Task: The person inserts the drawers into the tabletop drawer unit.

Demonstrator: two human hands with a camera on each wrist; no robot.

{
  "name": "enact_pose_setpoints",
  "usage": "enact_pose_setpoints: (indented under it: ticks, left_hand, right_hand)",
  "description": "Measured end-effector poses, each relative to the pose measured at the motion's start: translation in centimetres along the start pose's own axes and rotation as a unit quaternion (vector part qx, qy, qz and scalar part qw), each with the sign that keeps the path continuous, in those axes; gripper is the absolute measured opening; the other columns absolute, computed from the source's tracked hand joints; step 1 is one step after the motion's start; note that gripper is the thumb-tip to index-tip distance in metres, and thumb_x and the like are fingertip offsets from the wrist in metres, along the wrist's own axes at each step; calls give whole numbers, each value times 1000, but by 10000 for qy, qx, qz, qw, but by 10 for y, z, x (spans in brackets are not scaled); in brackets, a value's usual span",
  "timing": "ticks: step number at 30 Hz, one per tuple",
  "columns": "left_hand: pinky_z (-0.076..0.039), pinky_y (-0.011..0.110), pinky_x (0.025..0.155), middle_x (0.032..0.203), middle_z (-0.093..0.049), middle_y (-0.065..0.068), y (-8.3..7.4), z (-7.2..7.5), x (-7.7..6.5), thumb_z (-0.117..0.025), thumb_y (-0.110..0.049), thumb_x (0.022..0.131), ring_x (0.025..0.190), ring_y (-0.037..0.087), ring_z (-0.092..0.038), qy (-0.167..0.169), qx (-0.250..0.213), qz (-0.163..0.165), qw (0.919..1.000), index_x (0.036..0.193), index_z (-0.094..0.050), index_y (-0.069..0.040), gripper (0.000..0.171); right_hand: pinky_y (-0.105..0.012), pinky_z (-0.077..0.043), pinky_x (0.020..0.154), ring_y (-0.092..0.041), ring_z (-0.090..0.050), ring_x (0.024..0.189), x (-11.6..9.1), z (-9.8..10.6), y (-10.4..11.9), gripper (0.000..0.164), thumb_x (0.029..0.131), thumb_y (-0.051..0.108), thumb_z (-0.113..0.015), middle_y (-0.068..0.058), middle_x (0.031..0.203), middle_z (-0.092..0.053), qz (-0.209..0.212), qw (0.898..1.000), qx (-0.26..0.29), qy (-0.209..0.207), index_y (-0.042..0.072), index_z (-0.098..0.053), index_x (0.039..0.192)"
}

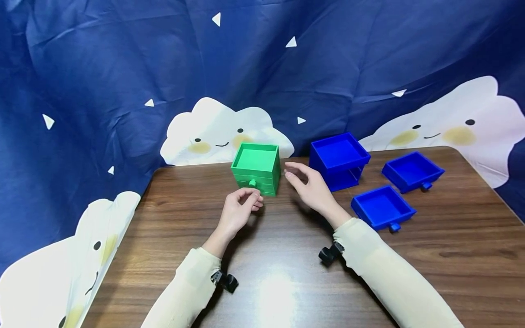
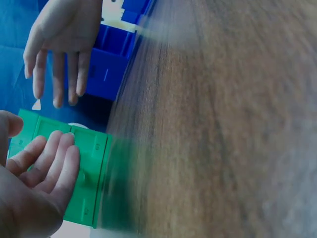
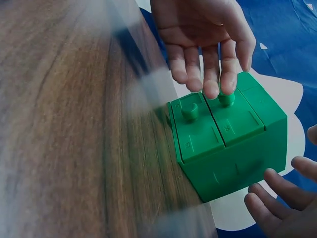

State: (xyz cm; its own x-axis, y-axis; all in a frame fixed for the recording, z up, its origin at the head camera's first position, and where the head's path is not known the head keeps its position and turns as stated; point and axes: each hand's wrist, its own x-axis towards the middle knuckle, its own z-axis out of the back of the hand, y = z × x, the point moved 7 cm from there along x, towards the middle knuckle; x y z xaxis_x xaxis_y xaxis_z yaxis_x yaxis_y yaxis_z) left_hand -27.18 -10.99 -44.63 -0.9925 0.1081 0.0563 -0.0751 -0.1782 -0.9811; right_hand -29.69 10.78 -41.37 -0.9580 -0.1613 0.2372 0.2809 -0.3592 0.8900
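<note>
A small green drawer box [image 1: 268,175] with a shallow tray top stands near the table's back edge. The right wrist view shows its two drawers [image 3: 200,131] pushed in, each with a round knob. My left hand [image 1: 238,212] is at the front of the box, its relaxed fingers [image 3: 211,82] beside the upper knob [image 3: 227,99]; whether they touch it I cannot tell. To the right of the box is my right hand [image 1: 312,187], apart from it, fingers loosely extended [image 2: 58,79] and holding nothing.
Behind my right hand stands a blue drawer box [image 1: 340,155] with its front open and no drawers inside. Two blue drawers with knobs lie right of it, one nearer [image 1: 383,207] and one farther back [image 1: 413,171]. A dark blue cloth [image 1: 254,68] hangs behind the wooden table [image 1: 172,218].
</note>
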Motion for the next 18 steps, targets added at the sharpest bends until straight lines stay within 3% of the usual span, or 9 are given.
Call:
enact_pose_setpoints:
  ticks: [4, 7, 11, 14, 18]
  left_hand:
    - [-65, 53, 89, 109, -75, 35, -5, -4, -1, -62, -10, 107, 95, 44, -77, 106, 40, -174, 9998, 121, -71, 12, 28]
    - [-64, 55, 90, 109, -75, 36, -10, -9, -3, -62, -8, 107, 96, 44, -76, 222, 110, -372, 9990, 121, -71, 12, 27]
    - [-67, 43, 86, 107, -75, 36, -15, -17, -4, -63, -6, 106, 95, 45, -75, 323, 255, -681, 9968, 119, -71, 13, 25]
    - [-66, 39, 83, 106, -75, 35, -16, -22, -4, -63, -5, 105, 94, 47, -75, 365, 344, -818, 9954, 118, -71, 13, 24]
    - [-66, 48, 85, 106, -75, 35, -17, -31, -4, -63, -4, 105, 95, 52, -73, 507, 312, -823, 9948, 120, -70, 14, 25]
  right_hand:
    - [-50, -55, 108, -34, -70, 127, -5, 4, -1, 39, 111, 22, -61, -19, 137, -73, 82, 10000, -23, -5, 4, -65, 145]
    - [-40, -57, 103, -33, -71, 124, -9, 8, -1, 37, 111, 22, -61, -20, 136, -73, 117, 9999, -6, -8, 4, -66, 143]
    - [-26, -55, 98, -32, -72, 122, -15, 13, -1, 36, 111, 21, -60, -19, 135, -74, 116, 9999, 36, 14, 5, -67, 143]
    - [-29, -56, 101, -33, -72, 123, -20, 16, 0, 36, 112, 21, -59, -20, 135, -74, 108, 9999, 96, 32, 4, -66, 143]
    - [-29, -57, 102, -35, -74, 120, -27, 20, 0, 36, 113, 20, -57, -23, 133, -74, 79, 9999, 111, 39, 3, -65, 144]
